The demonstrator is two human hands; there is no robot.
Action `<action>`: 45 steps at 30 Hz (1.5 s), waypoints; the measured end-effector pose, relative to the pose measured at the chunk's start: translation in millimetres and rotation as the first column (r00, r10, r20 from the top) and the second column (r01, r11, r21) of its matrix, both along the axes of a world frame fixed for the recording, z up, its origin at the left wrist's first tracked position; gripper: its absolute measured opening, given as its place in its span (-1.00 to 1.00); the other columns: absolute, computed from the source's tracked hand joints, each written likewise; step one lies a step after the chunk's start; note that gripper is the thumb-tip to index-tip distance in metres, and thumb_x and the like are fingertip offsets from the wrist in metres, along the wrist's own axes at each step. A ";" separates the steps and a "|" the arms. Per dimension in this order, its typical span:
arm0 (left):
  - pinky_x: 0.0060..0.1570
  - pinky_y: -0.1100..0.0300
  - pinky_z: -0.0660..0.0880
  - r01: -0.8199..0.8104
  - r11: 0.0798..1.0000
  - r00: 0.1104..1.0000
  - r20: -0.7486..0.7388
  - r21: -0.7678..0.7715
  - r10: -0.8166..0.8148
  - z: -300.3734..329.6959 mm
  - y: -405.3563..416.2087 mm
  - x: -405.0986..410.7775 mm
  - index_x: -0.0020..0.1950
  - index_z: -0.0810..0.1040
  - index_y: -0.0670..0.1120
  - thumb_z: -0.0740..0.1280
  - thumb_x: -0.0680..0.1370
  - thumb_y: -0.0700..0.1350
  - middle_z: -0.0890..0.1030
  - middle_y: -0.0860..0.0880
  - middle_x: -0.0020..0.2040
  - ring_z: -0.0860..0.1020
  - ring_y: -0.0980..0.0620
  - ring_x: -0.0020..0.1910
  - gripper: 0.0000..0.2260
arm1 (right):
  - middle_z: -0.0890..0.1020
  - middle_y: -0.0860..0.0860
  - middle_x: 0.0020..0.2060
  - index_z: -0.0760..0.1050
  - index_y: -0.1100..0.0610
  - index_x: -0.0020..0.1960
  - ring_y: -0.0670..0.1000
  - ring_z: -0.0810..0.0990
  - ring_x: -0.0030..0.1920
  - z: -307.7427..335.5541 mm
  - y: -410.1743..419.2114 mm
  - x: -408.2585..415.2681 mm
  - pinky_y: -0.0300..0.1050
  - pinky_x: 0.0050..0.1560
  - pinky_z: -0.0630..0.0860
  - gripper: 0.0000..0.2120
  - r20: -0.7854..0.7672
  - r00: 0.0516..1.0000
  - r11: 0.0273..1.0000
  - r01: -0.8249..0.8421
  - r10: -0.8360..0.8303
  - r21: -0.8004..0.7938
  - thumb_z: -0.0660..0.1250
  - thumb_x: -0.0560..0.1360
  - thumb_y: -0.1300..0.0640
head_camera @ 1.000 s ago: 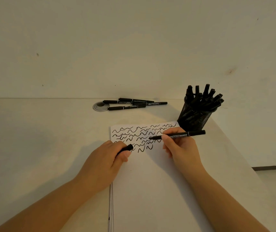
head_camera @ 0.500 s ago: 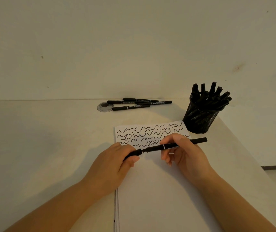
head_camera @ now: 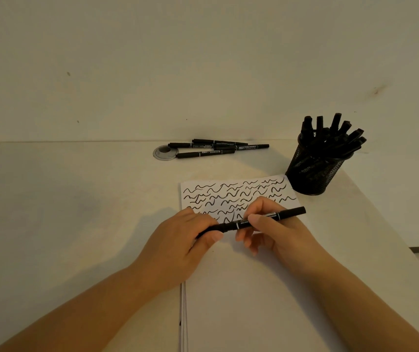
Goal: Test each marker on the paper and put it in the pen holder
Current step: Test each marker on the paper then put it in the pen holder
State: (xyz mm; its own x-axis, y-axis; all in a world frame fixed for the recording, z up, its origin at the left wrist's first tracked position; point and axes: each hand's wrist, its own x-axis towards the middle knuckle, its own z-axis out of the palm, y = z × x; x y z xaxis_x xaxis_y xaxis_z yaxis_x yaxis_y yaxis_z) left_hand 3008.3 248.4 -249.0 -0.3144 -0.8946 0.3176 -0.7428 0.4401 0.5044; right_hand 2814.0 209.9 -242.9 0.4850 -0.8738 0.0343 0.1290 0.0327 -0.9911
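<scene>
A black marker (head_camera: 289, 213) lies nearly level above the paper, held at both ends of its middle. My left hand (head_camera: 180, 247) grips its capped left end, and my right hand (head_camera: 277, 232) pinches the barrel between thumb and fingers. The white paper (head_camera: 241, 288) under them carries several rows of black squiggles near its far edge. A black mesh pen holder (head_camera: 312, 174) stands at the paper's far right corner, packed with several black markers. Several more black markers (head_camera: 216, 148) lie in a loose pile at the back of the table.
A round grey cable grommet (head_camera: 164, 152) sits in the table beside the loose markers. The wall rises right behind the table's far edge. The table's right edge runs diagonally past the pen holder, with floor beyond it.
The cap in my left hand and the marker in my right hand came together; the cap now sits on the marker's left end. Both hands drew slightly nearer to me.
</scene>
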 end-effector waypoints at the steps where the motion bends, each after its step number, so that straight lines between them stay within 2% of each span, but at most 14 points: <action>1: -0.26 0.40 0.26 0.002 1.000 1.000 -0.011 0.000 -0.002 0.0 0.5 -0.5 -0.07 0.51 -0.01 0.00 0.52 0.18 0.36 0.23 -0.34 0.34 0.19 -0.24 -0.62 | 0.63 0.10 -0.40 0.47 0.13 -0.25 0.00 0.54 -0.40 0.0 0.7 0.6 -0.21 -0.42 0.45 -0.89 -0.013 1.000 1.000 -0.004 0.004 -0.018 0.29 0.45 0.23; 3: -0.28 0.41 0.26 0.000 1.000 0.998 -0.061 0.013 0.001 -0.1 1.3 -1.2 -0.11 0.52 -0.02 0.02 0.52 0.17 0.36 0.21 -0.36 0.36 0.19 -0.26 -0.62 | 0.63 0.08 -0.41 0.49 0.13 -0.24 -0.03 0.54 -0.41 0.8 1.9 2.0 -0.23 -0.41 0.46 -0.90 -0.030 1.000 0.998 0.000 -0.002 -0.057 0.31 0.45 0.23; 5: -0.31 0.40 0.26 -0.003 0.999 0.993 -0.120 0.036 0.007 -0.3 1.6 -0.9 -0.15 0.53 -0.02 0.02 0.51 0.17 0.37 0.19 -0.38 0.36 0.19 -0.28 -0.63 | 0.62 0.07 -0.42 0.51 0.15 -0.24 -0.04 0.52 -0.42 2.0 2.7 3.9 -0.25 -0.39 0.46 -0.93 -0.030 0.999 0.996 0.019 -0.022 -0.086 0.32 0.36 0.14; 9: -0.38 0.38 0.25 -0.002 0.995 0.966 -0.258 0.102 0.028 -0.2 2.0 -3.5 -0.26 0.44 0.17 0.05 0.47 0.18 0.40 0.11 -0.44 0.39 0.18 -0.36 -0.76 | 0.60 0.06 -0.44 0.52 0.19 -0.22 -0.03 0.51 -0.41 -0.2 2.8 7.7 -0.25 -0.37 0.46 -0.87 0.000 0.998 0.990 0.064 -0.064 -0.126 0.33 0.32 0.12; 11: -0.41 0.41 0.24 0.009 0.993 0.949 -0.315 0.121 0.030 -0.9 2.3 -6.2 -0.29 0.41 0.20 0.07 0.47 0.17 0.43 0.14 -0.44 0.39 0.20 -0.42 -0.80 | 0.59 0.05 -0.44 0.53 0.19 -0.21 -0.02 0.51 -0.40 -2.0 3.1 8.2 -0.24 -0.36 0.47 -0.88 0.019 0.997 0.985 0.077 -0.075 -0.154 0.33 0.33 0.13; 18: -0.36 0.39 0.24 0.015 0.996 0.965 -0.260 0.085 0.008 -4.7 1.1 -6.8 -0.28 0.39 0.22 0.06 0.49 0.14 0.36 0.15 -0.43 0.39 0.17 -0.35 -0.81 | 0.60 0.06 -0.43 0.51 0.19 -0.19 -0.02 0.53 -0.37 -1.7 4.0 4.1 -0.22 -0.30 0.49 -0.91 0.003 1.000 0.984 0.028 -0.028 -0.178 0.31 0.36 0.17; 24: -0.34 0.29 0.29 -0.018 0.998 0.968 -0.248 0.052 0.030 -6.3 -1.2 -5.3 -0.18 0.51 0.05 0.04 0.49 0.17 0.47 0.02 -0.34 0.40 0.12 -0.32 -0.68 | 0.61 0.04 -0.41 0.52 0.20 -0.16 -0.05 0.54 -0.37 1.1 4.9 8.9 -0.22 -0.35 0.49 -0.88 -0.009 0.998 0.974 0.064 -0.068 -0.219 0.31 0.35 0.16; 26: -0.35 0.36 0.27 -0.057 0.998 0.965 -0.253 0.029 0.063 -4.4 -1.5 -6.5 -0.10 0.50 0.07 0.08 0.50 0.16 0.48 0.10 -0.34 0.42 0.16 -0.33 -0.74 | 0.63 0.03 -0.41 0.52 0.19 -0.16 -0.06 0.54 -0.39 1.8 4.2 9.8 -0.23 -0.37 0.48 -0.87 -0.016 0.996 0.973 0.081 -0.086 -0.216 0.31 0.35 0.15; 29: -0.40 0.44 0.24 -0.094 0.994 0.932 -0.346 0.056 0.108 -3.2 -1.0 -5.9 -0.09 0.39 0.17 0.16 0.52 0.03 0.48 0.22 -0.35 0.41 0.24 -0.40 -0.96 | 0.63 0.03 -0.41 0.56 0.15 -0.17 -0.09 0.52 -0.42 2.6 1.5 8.1 -0.32 -0.41 0.43 -0.86 -0.002 0.990 0.974 0.138 -0.141 -0.180 0.33 0.32 0.10; 33: -0.39 0.43 0.26 -0.155 0.987 0.899 -0.407 0.051 0.162 -2.2 0.0 -3.6 -0.13 0.39 0.15 0.16 0.51 -0.02 0.52 0.12 -0.34 0.42 0.18 -0.39 -0.93 | 0.59 0.02 -0.43 0.60 0.04 -0.27 -0.06 0.48 -0.43 2.9 -3.2 2.4 -0.29 -0.38 0.44 -0.88 0.056 0.973 0.967 0.229 -0.224 -0.112 0.37 0.27 0.01; 36: -0.33 0.43 0.30 -0.189 0.982 0.883 -0.434 0.015 0.177 0.8 0.5 -2.9 -0.18 0.39 0.14 0.15 0.51 0.05 0.53 0.12 -0.31 0.45 0.17 -0.32 -0.91 | 0.55 -0.03 -0.48 0.60 0.04 -0.34 -0.08 0.47 -0.45 3.1 -7.9 -0.5 -0.25 -0.40 0.44 -0.92 0.138 0.943 0.953 0.304 -0.301 0.002 0.35 0.29 0.08; 38: -0.33 0.43 0.30 -0.193 0.981 0.887 -0.425 0.018 0.182 2.5 1.7 -5.8 -0.18 0.39 0.15 0.15 0.50 0.07 0.53 0.14 -0.26 0.45 0.22 -0.31 -0.92 | 0.55 -0.02 -0.48 0.58 0.04 -0.36 -0.08 0.48 -0.45 3.1 -8.5 -1.1 -0.25 -0.41 0.46 -0.90 0.148 0.939 0.950 0.310 -0.310 0.019 0.34 0.31 0.10; 42: -0.30 0.43 0.31 -0.163 0.986 0.931 -0.326 0.029 0.163 3.1 2.3 -14.9 -0.03 0.36 0.19 0.15 0.50 0.10 0.48 0.22 -0.20 0.43 0.28 -0.29 -0.92 | 0.58 0.00 -0.47 0.60 0.03 -0.34 -0.06 0.53 -0.44 4.8 -6.8 1.5 -0.24 -0.39 0.49 -0.93 0.138 0.947 0.955 0.295 -0.290 -0.014 0.35 0.29 0.09; 45: -0.42 0.34 0.26 -0.142 0.988 0.947 -0.281 0.064 0.154 6.5 -0.4 -14.7 -0.09 0.37 0.24 0.16 0.57 0.03 0.49 0.17 -0.36 0.41 0.18 -0.41 -0.91 | 0.61 0.03 -0.45 0.63 0.02 -0.29 -0.04 0.56 -0.42 8.4 -7.3 0.7 -0.23 -0.38 0.51 -0.93 0.136 0.955 0.963 0.269 -0.265 -0.012 0.36 0.28 0.10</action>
